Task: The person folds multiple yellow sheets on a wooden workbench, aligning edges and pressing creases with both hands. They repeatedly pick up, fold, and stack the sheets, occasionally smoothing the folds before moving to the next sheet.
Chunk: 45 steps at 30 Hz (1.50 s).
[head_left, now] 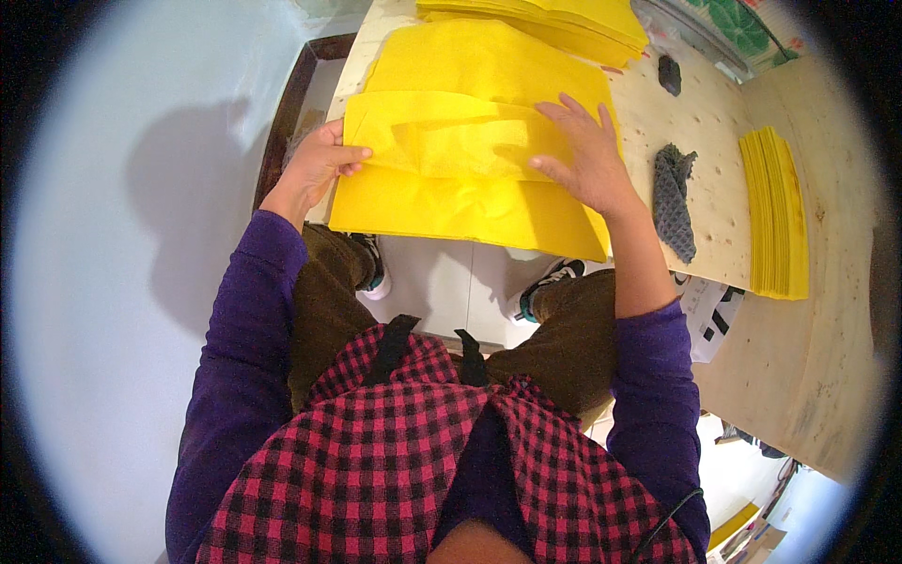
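Your left hand [315,167] gripped the left edge of the yellow sheet [451,179], thumb lying over the top face and fingers curled under the edge. Your right hand [583,155] lay flat and spread wide on the sheet's right part, palm down, holding nothing, only pressing.

The sheet sat at the near edge of the plywood table [723,188], on top of a second yellow sheet [479,61] that reached farther back. Its near margin hung over the table edge above your shoes. A folded flap ran across the middle, between your two hands.

Long axis: left to right, roughly parallel to the near table edge, tilted slightly so the right end sat nearer you. The fold line followed the same direction.

Risks, as judged:
- The overhanging near margin could drag the sheet off the table if your right hand lifted, since little else pinned it.
- Uneven pull by your left hand could skew the crease, as the flap already looked wavy near the centre.
- The lower sheet could shift with the top one, being the same thin material.

Also present: a grey knitted cloth [673,197] just right of your right wrist, a stack of yellow sheets [775,211] well to the right, another yellow stack [554,21] at the far edge.
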{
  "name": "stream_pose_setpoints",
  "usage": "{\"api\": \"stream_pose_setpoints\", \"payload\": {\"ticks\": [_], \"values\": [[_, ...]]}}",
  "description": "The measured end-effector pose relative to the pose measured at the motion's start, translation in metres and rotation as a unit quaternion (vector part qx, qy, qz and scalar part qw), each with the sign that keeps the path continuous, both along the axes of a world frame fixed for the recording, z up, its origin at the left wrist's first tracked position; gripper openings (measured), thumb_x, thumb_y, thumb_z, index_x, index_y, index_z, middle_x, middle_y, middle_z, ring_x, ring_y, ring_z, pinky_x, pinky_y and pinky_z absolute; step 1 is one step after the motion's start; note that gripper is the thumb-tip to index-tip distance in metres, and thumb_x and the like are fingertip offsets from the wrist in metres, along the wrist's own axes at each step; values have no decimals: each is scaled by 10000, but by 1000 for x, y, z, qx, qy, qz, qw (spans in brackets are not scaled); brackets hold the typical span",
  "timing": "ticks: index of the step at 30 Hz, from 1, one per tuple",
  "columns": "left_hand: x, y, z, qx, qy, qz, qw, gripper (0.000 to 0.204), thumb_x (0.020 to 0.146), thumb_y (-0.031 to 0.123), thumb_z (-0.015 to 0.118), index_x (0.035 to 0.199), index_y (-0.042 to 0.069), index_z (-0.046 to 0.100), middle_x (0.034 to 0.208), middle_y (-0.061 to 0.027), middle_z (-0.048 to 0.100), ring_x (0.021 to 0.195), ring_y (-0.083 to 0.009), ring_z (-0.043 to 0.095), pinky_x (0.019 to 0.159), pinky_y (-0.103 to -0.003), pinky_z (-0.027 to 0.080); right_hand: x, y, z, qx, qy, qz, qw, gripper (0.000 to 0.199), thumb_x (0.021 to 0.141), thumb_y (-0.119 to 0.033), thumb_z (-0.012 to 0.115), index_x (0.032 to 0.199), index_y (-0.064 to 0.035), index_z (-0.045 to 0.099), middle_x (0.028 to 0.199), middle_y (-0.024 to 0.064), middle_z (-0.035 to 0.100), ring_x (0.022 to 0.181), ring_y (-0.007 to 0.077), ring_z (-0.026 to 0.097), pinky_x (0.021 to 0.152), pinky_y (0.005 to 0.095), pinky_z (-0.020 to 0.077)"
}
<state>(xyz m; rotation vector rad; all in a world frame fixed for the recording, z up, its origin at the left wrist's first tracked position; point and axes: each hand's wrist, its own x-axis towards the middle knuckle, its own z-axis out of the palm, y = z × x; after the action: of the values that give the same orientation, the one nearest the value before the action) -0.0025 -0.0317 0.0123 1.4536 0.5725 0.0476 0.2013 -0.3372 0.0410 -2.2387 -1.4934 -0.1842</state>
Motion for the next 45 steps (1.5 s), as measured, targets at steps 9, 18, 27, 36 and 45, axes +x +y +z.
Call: {"api": "stream_pose_setpoints", "payload": {"ticks": [9,18,27,36,45], "values": [[4,-6,11,-36,41,82,995,295,985,336,472,1118,84,547,950,18,604,564,-46,410,510,-183,345,-37,3,36,-86,42,112,989,504,749,-519,673,987,-75,682,934,141,661,972,331,589,1043,490,314],[2,5,-1,-64,31,82,994,305,997,330,439,1059,62,571,946,-20,619,576,-71,406,490,-201,333,-45,-14,40,-27,248,143,958,401,762,-398,720,901,-23,684,870,142,679,837,317,639,749,370,495],[3,-1,-1,-126,-17,130,983,274,930,202,561,1108,-3,593,981,-74,656,849,-154,621,752,-287,500,-42,-24,27,-58,334,122,933,342,773,-305,739,934,-8,681,871,145,684,834,274,659,754,346,503],[3,2,4,-89,41,71,993,247,905,120,580,1097,-33,607,1061,-111,657,904,-182,651,818,-302,515,-27,-23,18,56,232,14,971,276,812,-244,709,936,0,668,918,158,668,883,309,628,802,362,489],[0,5,-3,-94,-8,46,994,263,898,99,580,1125,-33,588,1066,-105,657,904,-180,651,826,-293,516,14,-38,-7,89,105,-190,972,245,825,-158,669,1029,-24,655,987,131,654,934,250,595,859,346,466]]}}
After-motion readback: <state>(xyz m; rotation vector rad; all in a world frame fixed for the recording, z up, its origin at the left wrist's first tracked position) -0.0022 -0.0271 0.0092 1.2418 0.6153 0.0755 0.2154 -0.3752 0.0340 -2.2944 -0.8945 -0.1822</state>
